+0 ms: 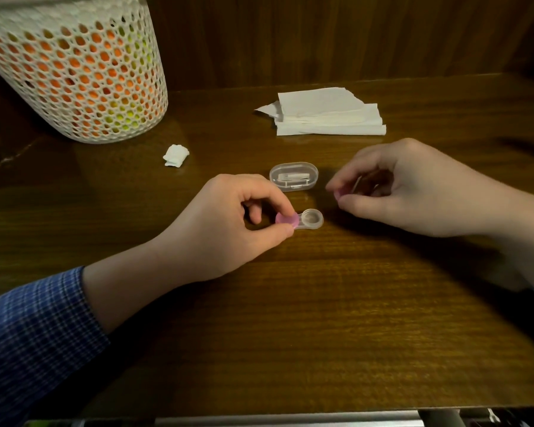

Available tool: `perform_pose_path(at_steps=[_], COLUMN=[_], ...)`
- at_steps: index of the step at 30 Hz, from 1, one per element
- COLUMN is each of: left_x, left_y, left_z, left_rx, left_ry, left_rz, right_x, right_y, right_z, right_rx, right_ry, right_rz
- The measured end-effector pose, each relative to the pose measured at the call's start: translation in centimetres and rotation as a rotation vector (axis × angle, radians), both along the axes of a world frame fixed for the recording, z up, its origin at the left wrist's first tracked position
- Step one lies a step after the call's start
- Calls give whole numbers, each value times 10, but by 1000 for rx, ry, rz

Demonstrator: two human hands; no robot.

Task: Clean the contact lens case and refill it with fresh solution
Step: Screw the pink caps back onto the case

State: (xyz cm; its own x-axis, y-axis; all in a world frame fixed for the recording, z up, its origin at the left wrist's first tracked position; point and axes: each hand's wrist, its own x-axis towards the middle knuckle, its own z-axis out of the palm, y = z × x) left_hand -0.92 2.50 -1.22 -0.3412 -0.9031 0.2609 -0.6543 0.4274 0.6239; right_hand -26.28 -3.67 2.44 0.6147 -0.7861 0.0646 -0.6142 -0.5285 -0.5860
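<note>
Left hand (228,220) pinches the clear plastic lens case (302,220) at its pink cap (286,219); right hand (413,189), just right of it, pinches the loose pink cap (338,195), which could slip onto the tabletop (290,318).

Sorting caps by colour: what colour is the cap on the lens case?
Pink, clearest in the head view: the cap on the lens case.

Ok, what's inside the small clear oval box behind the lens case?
Through the lid of the clear oval box a pale, whitish straight piece shows, lying lengthwise. What it is cannot be told. The box is closed and sits on the table, untouched by either hand.
</note>
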Motion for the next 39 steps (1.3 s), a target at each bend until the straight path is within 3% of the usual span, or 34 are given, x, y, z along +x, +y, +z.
perform_pose_path(at_steps=[10, 19, 39], left_x=[0, 0, 0], left_y=[0, 0, 1], left_z=[0, 1, 4], left_rx=[-1, -3, 11], left_ry=[-4, -4, -9], left_rz=[3, 6, 0], right_x=[13, 22, 22], right_y=[9, 15, 15], right_z=[-11, -17, -15], right_rx=[53, 32, 33], right_ry=[-335, -200, -144], right_rz=[-20, 75, 122])
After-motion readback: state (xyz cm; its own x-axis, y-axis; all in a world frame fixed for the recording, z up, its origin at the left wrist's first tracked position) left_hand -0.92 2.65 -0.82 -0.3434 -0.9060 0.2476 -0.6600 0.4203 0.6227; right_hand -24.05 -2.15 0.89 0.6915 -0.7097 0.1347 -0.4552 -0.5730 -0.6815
